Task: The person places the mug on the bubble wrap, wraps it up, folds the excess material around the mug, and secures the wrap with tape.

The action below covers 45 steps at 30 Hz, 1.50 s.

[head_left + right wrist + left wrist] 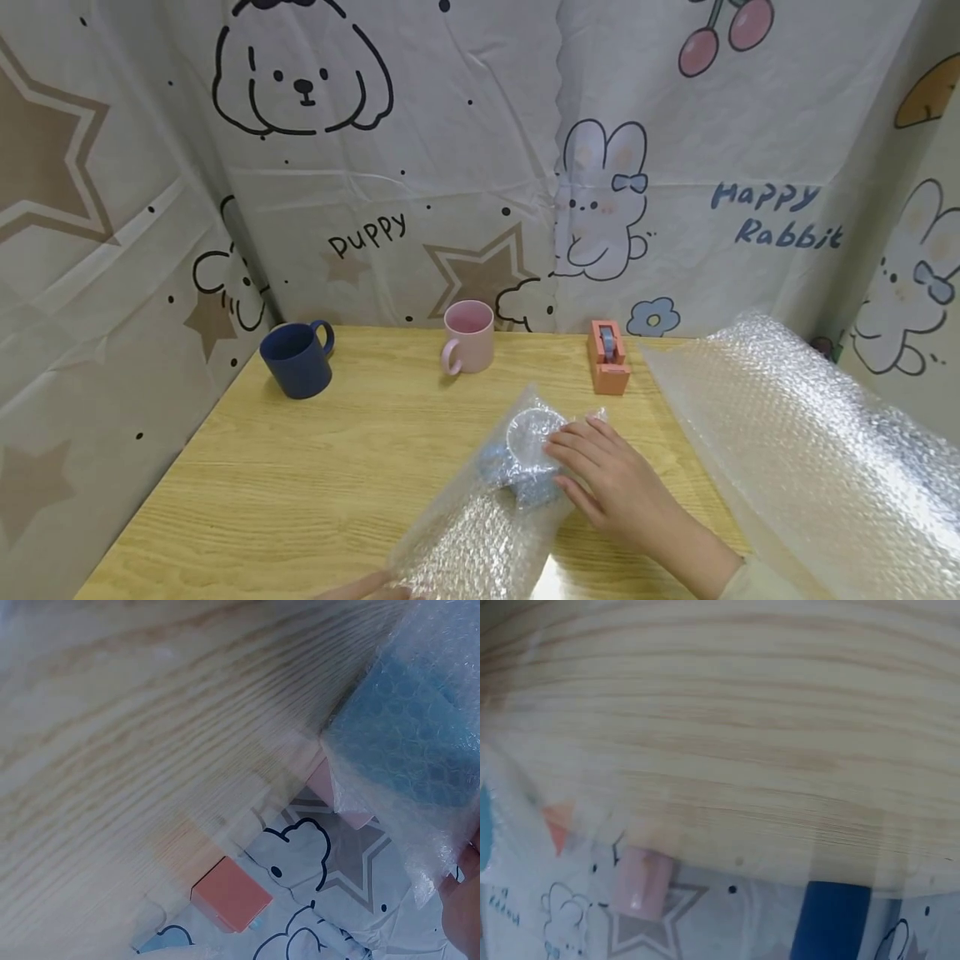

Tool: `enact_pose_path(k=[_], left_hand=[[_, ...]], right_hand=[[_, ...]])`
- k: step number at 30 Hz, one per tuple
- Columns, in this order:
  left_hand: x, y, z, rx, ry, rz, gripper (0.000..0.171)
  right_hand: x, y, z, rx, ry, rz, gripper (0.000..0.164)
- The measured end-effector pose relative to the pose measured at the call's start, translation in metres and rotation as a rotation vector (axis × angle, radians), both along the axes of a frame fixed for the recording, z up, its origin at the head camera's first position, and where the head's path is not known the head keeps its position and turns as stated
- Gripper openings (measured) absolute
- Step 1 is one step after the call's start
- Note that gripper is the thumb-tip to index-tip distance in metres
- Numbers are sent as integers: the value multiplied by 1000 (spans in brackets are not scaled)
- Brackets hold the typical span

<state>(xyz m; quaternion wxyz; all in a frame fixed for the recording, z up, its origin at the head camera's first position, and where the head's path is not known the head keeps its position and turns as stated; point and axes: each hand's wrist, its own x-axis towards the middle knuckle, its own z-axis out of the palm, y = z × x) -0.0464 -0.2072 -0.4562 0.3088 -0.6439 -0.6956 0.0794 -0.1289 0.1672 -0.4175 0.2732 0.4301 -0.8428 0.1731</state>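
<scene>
A light blue cup [536,490] lies inside a bubble wrap sheet [472,542], its round end showing through the plastic. My right hand [611,479] holds the wrapped cup from the right, with fingers over its round end and the thumb lower down. In the right wrist view the blue cup [409,739] shows blurred through the bubbles, and part of the right hand [463,904] touches the wrap. At the bottom edge of the head view, a sliver of my left hand [363,588] touches the near left edge of the wrap; its other fingers are out of frame.
A dark blue mug [298,362] stands at the back left of the wooden table [300,483]. Behind the wrapped cup are a pink mug [472,337] and an orange tape dispenser [608,358]. More bubble wrap [817,450] spreads along the right side. A printed cloth [465,150] hangs behind.
</scene>
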Motion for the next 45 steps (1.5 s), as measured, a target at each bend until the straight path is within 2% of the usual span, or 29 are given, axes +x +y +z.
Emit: enact_pose_path(k=[2,5,10,11,12,16,17,18,19,22,26,28,33,36,41,45], left_hand=[[-1,-5,-1,35,-13,-35,47],[-1,-10,-1,59,16,-56,50],[2,-10,0,51,62,-18,51],[3,-10,2,24,-45,15,48],[4,-9,3,-7,-63,37,48],[5,-7,12,-162,-213,144,52],[4,-7,13,-187,-230,153,54],[2,-6,15,-215,-152,135,57],[1,-6,16,-228,-165,139,57],[-2,-4,17,-213,-142,100,52],[-6,0,17,-113,-150,69,37],[-7,3,20,-94,-167,83,33],[-8,15,37,-68,-230,135,29],[-10,23,47,-4,-254,142,31],[-11,35,65,73,-322,180,37],[-15,46,75,113,-335,165,42]], right_hand=[[0,0,0,-5,0,2,43],[0,0,0,-6,3,1,44],[0,0,0,-6,0,-3,44],[0,0,-1,-6,-3,-4,44],[0,0,-1,-6,-5,-4,44],[-1,0,0,-8,-12,-3,43],[-1,0,0,-8,-12,-3,42],[-1,0,0,-9,-12,-3,42],[-1,0,0,-9,-11,-2,42],[-1,0,-1,-11,-6,-1,43],[0,-1,-1,-11,-8,-2,44],[0,-1,0,-15,-2,1,44],[1,-2,0,-18,0,0,44],[1,-2,0,-6,-25,-11,46],[0,-2,0,-17,1,-3,45],[0,-2,0,-27,30,6,44]])
